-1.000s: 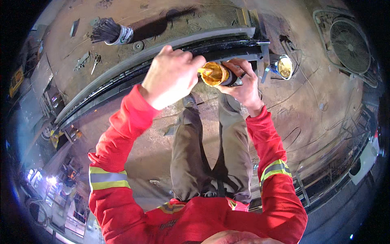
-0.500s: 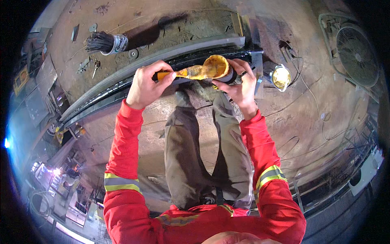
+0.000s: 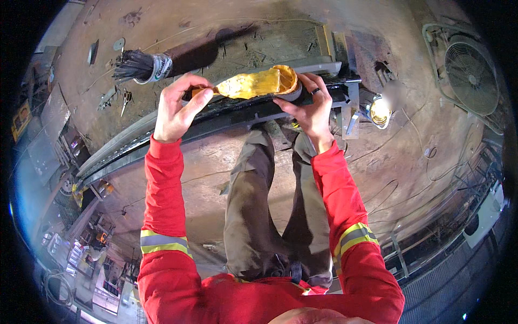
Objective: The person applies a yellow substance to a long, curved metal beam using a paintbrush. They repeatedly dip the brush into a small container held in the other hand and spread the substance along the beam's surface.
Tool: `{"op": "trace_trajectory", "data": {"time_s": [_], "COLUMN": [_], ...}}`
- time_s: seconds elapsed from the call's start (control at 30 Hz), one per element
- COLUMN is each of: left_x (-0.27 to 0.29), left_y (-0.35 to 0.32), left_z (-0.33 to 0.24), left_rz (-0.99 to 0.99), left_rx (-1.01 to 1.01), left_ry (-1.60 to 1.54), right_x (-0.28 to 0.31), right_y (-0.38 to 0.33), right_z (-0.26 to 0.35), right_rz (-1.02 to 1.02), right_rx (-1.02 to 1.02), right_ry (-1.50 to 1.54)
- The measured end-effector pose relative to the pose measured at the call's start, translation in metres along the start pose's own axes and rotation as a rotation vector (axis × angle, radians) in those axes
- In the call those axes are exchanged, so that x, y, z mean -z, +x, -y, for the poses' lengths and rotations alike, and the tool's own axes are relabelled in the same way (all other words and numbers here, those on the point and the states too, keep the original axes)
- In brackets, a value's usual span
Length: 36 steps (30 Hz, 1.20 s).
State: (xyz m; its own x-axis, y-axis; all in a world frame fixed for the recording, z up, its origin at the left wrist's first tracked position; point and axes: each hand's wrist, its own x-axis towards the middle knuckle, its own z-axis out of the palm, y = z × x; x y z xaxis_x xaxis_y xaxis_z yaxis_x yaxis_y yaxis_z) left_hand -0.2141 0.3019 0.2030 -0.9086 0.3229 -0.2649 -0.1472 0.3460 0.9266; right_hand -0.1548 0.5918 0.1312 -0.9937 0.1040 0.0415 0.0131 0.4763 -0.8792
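My left hand pinches the handle of a paintbrush, a flat tool thickly coated with yellow paint. Its broad face is turned up, and its far end meets the mouth of a round paint can. Yellow paint smears the can's rim and inside. My right hand grips the can from its right side, fingers wrapped round the wall, with the opening tilted toward the brush. Both hands are raised above a long dark steel beam; the brush tip's exact contact with the rim is unclear.
A second can with a bright inside stands right of the beam's end. Beyond the beam, a tin of dark rods lies near a scissors-like tool. A large fan is at the far right. Cables cross the floor.
The brush has rolled from narrow to broad side up. Both hands have shifted slightly, the left to the left and the right a little left. My legs have moved slightly.
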Motion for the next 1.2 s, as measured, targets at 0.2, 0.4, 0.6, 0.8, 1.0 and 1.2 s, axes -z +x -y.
{"op": "trace_trajectory", "data": {"time_s": [0.2, 0.4, 0.6, 0.8, 1.0, 1.2], "left_x": [0.023, 0.057, 0.04, 0.0, -0.062, -0.094], "left_y": [-0.011, -0.01, 0.021, 0.066, 0.103, 0.116], "left_z": [0.023, 0.05, 0.104, 0.168, 0.194, 0.199], "left_rz": [-0.071, -0.095, 0.059, 0.258, 0.484, 0.649], "left_rx": [0.118, 0.189, 0.228, 0.115, -0.097, -0.1], "left_ry": [-0.13, -0.09, 0.266, 0.896, 1.29, 1.373], "right_x": [-0.028, -0.01, 0.014, 0.016, 0.011, 0.015], "right_y": [0.016, 0.032, 0.031, 0.029, 0.027, 0.02], "right_z": [-0.014, -0.068, -0.128, -0.142, -0.165, -0.182], "right_rz": [-0.09, -0.213, -0.244, -0.229, -0.209, -0.166], "right_rx": [0.046, -0.134, -0.218, -0.182, -0.249, -0.251], "right_ry": [-0.021, -0.164, -0.091, 0.03, 0.105, 0.056]}}
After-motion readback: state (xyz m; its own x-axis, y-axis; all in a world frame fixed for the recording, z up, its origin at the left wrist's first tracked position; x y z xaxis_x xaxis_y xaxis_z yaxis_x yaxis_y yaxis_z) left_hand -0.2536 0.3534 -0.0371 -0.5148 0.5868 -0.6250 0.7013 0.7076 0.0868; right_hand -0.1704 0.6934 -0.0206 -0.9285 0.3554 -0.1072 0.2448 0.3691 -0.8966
